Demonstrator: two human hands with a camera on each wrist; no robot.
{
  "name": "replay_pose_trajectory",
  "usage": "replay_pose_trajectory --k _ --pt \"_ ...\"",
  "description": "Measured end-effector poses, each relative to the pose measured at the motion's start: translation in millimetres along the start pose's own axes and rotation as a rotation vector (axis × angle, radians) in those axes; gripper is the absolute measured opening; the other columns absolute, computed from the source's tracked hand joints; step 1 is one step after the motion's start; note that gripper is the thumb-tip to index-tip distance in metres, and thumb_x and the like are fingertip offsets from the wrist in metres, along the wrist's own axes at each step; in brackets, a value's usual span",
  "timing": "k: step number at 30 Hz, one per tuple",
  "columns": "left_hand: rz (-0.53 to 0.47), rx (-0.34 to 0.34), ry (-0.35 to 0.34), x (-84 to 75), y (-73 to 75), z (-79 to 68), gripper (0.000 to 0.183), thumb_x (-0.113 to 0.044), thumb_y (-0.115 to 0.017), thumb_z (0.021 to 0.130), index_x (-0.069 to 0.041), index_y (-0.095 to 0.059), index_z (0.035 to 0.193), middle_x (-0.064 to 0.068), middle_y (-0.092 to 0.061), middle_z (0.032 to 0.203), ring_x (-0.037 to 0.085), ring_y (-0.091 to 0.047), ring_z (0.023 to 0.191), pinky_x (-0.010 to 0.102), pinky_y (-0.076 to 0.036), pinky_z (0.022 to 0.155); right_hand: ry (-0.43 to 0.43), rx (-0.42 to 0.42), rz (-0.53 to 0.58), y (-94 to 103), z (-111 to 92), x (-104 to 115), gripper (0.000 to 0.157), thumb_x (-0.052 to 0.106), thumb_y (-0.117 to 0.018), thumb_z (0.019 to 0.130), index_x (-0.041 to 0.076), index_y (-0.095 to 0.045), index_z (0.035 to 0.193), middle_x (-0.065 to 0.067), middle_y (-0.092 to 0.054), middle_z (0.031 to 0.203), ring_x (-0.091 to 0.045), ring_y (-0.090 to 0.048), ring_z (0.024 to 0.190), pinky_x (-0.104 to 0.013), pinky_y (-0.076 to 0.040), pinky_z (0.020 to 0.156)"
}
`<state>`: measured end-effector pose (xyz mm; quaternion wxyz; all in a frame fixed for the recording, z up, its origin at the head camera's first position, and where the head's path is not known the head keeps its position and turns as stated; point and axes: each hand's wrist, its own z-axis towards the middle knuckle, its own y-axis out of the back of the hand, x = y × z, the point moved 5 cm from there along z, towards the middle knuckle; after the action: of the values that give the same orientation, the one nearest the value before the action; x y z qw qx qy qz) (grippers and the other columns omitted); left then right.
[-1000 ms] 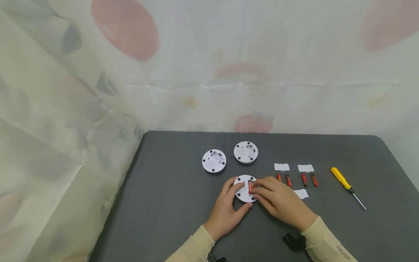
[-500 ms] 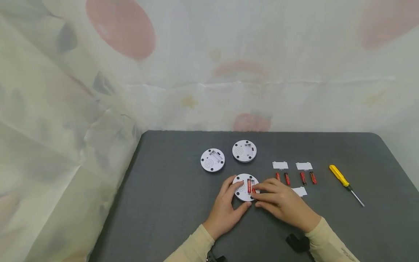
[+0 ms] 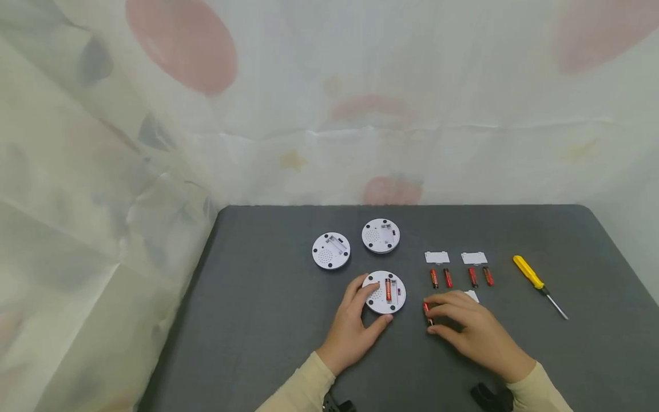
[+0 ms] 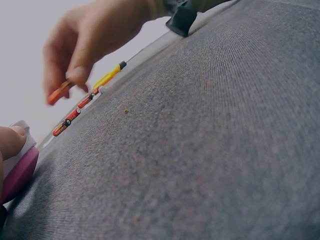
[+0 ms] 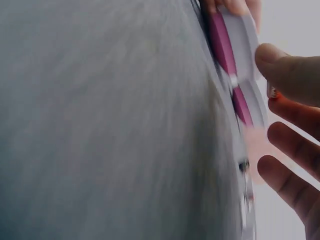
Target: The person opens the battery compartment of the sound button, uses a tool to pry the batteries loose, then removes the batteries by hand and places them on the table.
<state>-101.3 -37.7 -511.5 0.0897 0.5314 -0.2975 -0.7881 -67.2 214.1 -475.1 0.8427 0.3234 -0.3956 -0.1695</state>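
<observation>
My left hand grips a round white battery-powered device, fingers over its left side and thumb at its near edge. One red battery lies in its compartment, and the slot beside it is bare. To the right, my right hand pinches another red battery between thumb and fingers, apart from the device. The left wrist view shows this held battery raised off the table, and the device's pink side. In the right wrist view the thumb covers most of the battery.
Two similar round devices lie farther back with uncovered battery compartments. On the right are white covers, one partly behind my right hand, several red batteries and a yellow-handled screwdriver. Everything lies on a dark grey table.
My right hand has lifted the second battery from the device's compartment and moved right with it. My left hand keeps its hold on the device. The head view has shifted slightly.
</observation>
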Motion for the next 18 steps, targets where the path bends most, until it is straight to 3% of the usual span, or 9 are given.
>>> replay_pose_trajectory --k 10,18 --pt "0.016 -0.013 -0.013 1.3 0.6 -0.4 0.067 -0.025 -0.090 0.094 -0.017 -0.059 0.152 0.006 -0.043 0.165 0.023 -0.047 0.151 0.048 -0.045 0.119 -0.083 -0.065 -0.044 28.7 -45 -19 0.057 -0.002 -0.102 0.057 0.025 -0.080 0.101 0.000 -0.077 0.117 -0.010 -0.068 0.111 -0.008 -0.044 0.100" --pt "0.019 -0.004 -0.007 0.1 0.8 0.8 0.067 -0.025 -0.090 0.094 -0.017 -0.059 0.153 0.006 -0.042 0.166 0.022 -0.046 0.152 0.049 -0.045 0.120 -0.134 -0.045 -0.119 32.4 -52 -26 0.053 0.001 -0.102 0.060 0.027 -0.082 0.102 0.001 -0.078 0.120 -0.009 -0.067 0.111 -0.008 -0.045 0.096"
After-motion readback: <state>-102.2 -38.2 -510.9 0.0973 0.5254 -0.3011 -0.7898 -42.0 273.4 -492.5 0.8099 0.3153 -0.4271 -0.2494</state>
